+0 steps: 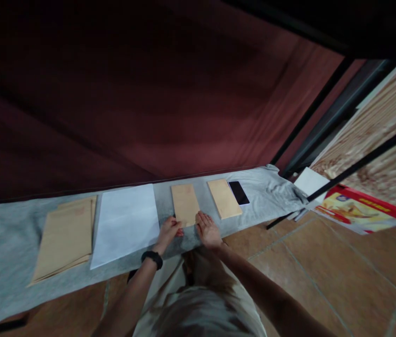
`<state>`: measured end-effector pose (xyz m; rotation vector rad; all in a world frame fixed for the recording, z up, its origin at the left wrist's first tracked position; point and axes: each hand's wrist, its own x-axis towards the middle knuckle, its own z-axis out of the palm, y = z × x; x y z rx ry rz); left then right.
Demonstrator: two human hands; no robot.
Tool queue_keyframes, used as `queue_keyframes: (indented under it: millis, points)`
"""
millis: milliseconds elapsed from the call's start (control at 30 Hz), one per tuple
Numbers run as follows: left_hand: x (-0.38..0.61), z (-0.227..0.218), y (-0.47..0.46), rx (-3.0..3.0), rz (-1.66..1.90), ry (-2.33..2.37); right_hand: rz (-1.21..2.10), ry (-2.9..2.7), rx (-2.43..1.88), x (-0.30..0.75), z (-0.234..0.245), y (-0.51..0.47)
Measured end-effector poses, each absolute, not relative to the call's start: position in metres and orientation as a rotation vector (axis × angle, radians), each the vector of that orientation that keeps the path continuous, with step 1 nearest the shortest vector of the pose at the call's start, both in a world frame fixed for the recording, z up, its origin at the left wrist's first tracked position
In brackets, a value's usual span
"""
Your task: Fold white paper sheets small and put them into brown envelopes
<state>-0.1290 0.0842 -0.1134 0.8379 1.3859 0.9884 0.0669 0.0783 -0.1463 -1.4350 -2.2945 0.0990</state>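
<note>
A brown paper envelope (pixel 185 202) lies on the grey cloth in front of me, its short edge towards my body. At its near left corner, my left hand (pixel 168 232) is closed, with thumb and fingers pinching the paper. My right hand (pixel 209 231) rests at the near right corner, fingers stretched out and touching the envelope's edge. To the right is a neat stack of similar envelopes (pixel 224 199). A large white sheet of paper (pixel 126 224) lies left of my left hand. Farther left is a loose, fanned pile of brown envelopes (pixel 64 236).
A dark-screened phone (pixel 239 193) lies beside the right stack. The grey cloth (pixel 271 199) covers a narrow table against a dark red curtain (pixel 169 117). Black metal bars (pixel 312 112) stand at the right. A red and yellow box (pixel 362 210) is on the tiled floor (pixel 310 267).
</note>
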Motion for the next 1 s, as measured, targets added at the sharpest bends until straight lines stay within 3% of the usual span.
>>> queue_keyframes:
  millis: [433,500,733,1000]
  points:
    - [-0.102,-0.095,0.048,0.863,1.098,1.310,0.682,-1.728,-1.455,0.085,-0.129,0.075]
    - [-0.095,-0.095,0.046,0.853,1.109,1.304,0.643,-1.688,-1.488,0.102,-0.124,0.079]
    - [-0.092,-0.094,0.042,0.814,1.146,1.346,0.027,-1.980,-1.803,0.153,-0.126,0.092]
    - [-0.071,-0.086,0.043,0.788,1.120,1.320,-0.036,-2.031,-1.912,0.153,-0.137,0.091]
